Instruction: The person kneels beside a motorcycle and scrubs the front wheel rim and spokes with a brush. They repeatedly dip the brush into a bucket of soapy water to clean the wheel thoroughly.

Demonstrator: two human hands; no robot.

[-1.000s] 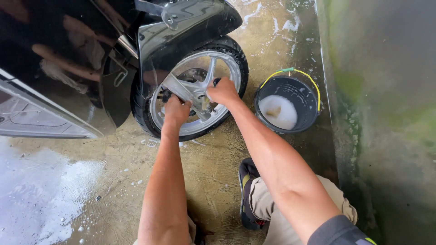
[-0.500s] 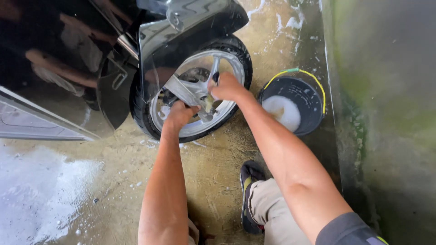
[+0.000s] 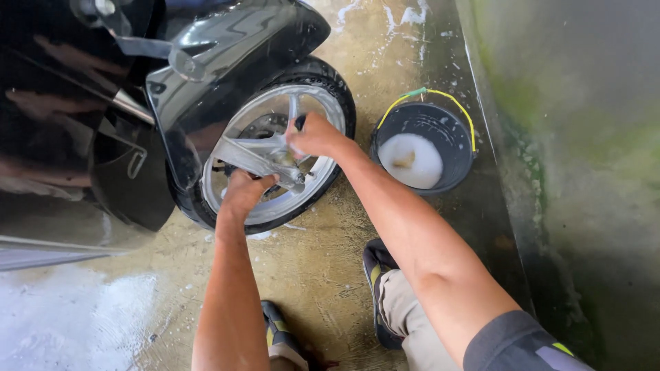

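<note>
Looking down from the head camera, both bare hands were on the silver wheel (image 3: 275, 158) of a black motorbike (image 3: 82, 124). The left hand (image 3: 244, 192) was curled shut around the lower edge of the rim. The right hand (image 3: 313, 136) was closed near the middle of the wheel, pressing on a spoke; I could not tell what it was pinching. The black tyre (image 3: 337, 96) stood upright on the wet concrete floor (image 3: 309, 261). Just beside the wheel, on the right, sat a black bucket (image 3: 450, 172) with a yellow handle and white soapy water inside. White foam (image 3: 62, 323) lay on the floor at the left.
</note>
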